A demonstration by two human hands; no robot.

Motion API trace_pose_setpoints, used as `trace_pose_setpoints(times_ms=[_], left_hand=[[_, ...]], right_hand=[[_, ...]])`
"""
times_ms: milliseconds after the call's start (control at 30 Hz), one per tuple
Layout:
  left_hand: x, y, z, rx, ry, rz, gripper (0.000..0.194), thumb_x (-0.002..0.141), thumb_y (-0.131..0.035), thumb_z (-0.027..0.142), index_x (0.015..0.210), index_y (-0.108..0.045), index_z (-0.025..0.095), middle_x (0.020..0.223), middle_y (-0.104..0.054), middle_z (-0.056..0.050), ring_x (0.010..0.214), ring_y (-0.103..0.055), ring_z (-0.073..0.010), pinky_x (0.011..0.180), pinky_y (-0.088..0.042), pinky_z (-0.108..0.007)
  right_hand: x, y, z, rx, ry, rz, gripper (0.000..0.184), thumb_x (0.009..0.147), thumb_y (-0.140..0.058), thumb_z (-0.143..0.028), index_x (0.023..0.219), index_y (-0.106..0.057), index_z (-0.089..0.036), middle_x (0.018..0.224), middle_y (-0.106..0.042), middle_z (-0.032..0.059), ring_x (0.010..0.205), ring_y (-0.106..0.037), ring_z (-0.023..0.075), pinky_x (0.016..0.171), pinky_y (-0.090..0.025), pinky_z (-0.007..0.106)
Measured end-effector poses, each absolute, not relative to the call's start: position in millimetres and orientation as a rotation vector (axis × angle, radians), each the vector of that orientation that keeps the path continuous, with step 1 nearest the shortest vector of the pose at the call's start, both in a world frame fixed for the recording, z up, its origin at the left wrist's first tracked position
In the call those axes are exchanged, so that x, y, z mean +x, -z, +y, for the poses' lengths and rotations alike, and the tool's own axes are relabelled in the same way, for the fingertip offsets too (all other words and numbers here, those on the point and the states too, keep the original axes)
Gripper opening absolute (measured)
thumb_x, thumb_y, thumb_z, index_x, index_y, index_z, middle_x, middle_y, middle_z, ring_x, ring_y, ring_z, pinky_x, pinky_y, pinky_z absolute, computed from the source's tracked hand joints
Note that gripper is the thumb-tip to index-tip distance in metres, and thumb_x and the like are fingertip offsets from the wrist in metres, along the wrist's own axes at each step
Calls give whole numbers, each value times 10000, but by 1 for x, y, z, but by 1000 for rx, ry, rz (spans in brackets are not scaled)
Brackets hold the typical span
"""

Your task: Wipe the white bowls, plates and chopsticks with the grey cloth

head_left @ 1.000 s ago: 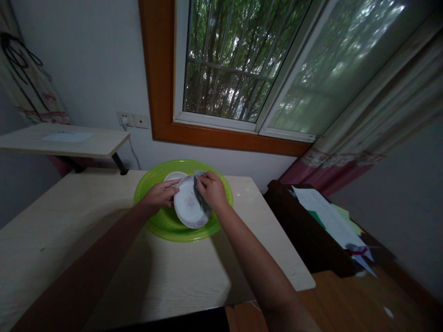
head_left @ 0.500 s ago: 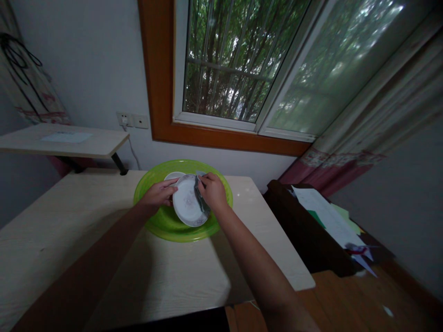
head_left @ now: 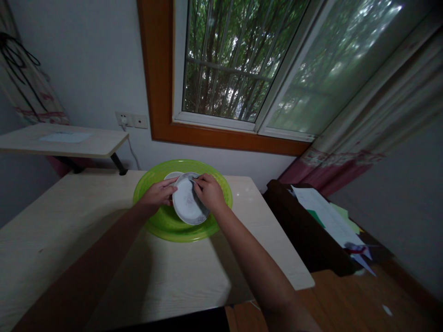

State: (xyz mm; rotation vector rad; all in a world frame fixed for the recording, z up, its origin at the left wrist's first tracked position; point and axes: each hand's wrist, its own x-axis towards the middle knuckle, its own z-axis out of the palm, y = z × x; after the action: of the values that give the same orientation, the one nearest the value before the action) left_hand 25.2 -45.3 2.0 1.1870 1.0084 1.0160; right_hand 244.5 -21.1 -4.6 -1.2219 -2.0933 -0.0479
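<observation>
A white plate (head_left: 187, 203) with a faint floral pattern is tilted over a green basin (head_left: 162, 229). My left hand (head_left: 159, 196) grips its left rim, thumb on the upper face. At its upper right rim, my right hand (head_left: 209, 191) is closed with the fingertips pinched on a grey cloth (head_left: 194, 177), most of which is hidden by the hand. Behind the held plate, inside the basin, part of another white dish (head_left: 172, 175) shows.
The basin stands on a pale wooden table (head_left: 187, 272) against the wall under a window (head_left: 235, 69). A raised shelf (head_left: 69, 145) with a paper on it stands at the left. Right of the table, papers (head_left: 328, 221) lie on a dark brown piece of furniture.
My right hand has moved slightly up and left over the plate with the cloth, which shows less now. My left hand keeps its hold on the plate.
</observation>
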Motion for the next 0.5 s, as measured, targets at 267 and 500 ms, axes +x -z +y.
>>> trace_pose_setpoints(times_ms=[267,500], left_hand=[[25,-2,-46,1166,-1004,1001,642,796,-709,326,1402,-575,161,948,-723,-89,716,-669,-169,588,-545,-254],[25,-1,-44,1153,-977,968,616,811,-694,332,1397,-579,180,972,-730,-90,716,-678,-166,609,-565,-266]], right_hand=[[243,5,-22,-1151,17,-2098,316,986,-520,-283,1229,-715,-231,1047,-688,84,996,-607,214,931,-477,337],[240,4,-28,-684,-67,-2362,395,989,-540,-384,1340,-631,-226,1203,-631,100,1118,-559,234,1021,-457,428]])
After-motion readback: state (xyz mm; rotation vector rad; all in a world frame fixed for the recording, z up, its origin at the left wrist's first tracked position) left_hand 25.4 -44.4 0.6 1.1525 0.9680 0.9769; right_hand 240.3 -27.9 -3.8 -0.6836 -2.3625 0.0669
